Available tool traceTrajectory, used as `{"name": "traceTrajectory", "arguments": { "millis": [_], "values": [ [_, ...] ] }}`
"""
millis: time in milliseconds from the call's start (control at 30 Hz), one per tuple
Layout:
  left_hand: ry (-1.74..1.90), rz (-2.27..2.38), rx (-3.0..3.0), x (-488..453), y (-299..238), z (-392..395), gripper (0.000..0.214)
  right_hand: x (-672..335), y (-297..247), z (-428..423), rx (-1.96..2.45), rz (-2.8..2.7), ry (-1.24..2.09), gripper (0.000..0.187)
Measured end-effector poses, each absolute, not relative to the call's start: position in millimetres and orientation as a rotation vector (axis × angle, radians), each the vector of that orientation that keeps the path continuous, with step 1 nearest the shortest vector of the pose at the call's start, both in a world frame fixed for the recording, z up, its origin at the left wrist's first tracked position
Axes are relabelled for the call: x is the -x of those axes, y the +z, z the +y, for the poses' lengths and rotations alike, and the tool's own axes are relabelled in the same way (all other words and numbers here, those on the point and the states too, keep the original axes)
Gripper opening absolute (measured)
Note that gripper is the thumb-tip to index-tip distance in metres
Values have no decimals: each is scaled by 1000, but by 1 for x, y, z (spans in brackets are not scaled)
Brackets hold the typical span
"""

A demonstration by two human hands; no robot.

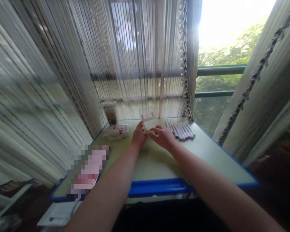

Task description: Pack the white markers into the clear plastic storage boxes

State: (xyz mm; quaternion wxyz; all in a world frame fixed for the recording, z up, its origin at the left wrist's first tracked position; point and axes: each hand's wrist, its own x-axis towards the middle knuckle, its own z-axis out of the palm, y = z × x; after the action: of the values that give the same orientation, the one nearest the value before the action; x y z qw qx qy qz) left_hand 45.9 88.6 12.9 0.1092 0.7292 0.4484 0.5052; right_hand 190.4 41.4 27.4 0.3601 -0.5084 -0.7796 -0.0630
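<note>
A small clear plastic box (147,113) stands near the far edge of the table, its see-through lid raised. My left hand (139,134) is closed around the box's left side. At the front of the box, my right hand (163,136) has its fingers bent together, the fingertips beside a small yellow spot (148,130). Whether that yellow piece is in my fingers or lies in the box I cannot make out. Just right of my right hand lies a row of white markers (181,129) with coloured ends in purple, green and pink.
On the left stand a tall clear container (110,112) and a flat printed case (116,131). A pink blurred-out item (91,166) lies along the left edge of the blue-rimmed table (215,158). String curtains (140,58) hang behind.
</note>
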Motion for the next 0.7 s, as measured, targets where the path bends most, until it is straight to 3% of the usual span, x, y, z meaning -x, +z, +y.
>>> {"name": "traceTrajectory", "arguments": {
  "millis": [233,400,700],
  "values": [
    [1504,1347,-2136,-46,12,88,38,-191,27,40,1278,-2007,-166,29],
    [1540,1308,-2158,-43,7,95,50,-198,26,49,1212,-1783,-159,36],
    [1574,1303,-2048,-39,-2,106,52,-227,10,77,2069,-1833,-101,46]
  ]
}}
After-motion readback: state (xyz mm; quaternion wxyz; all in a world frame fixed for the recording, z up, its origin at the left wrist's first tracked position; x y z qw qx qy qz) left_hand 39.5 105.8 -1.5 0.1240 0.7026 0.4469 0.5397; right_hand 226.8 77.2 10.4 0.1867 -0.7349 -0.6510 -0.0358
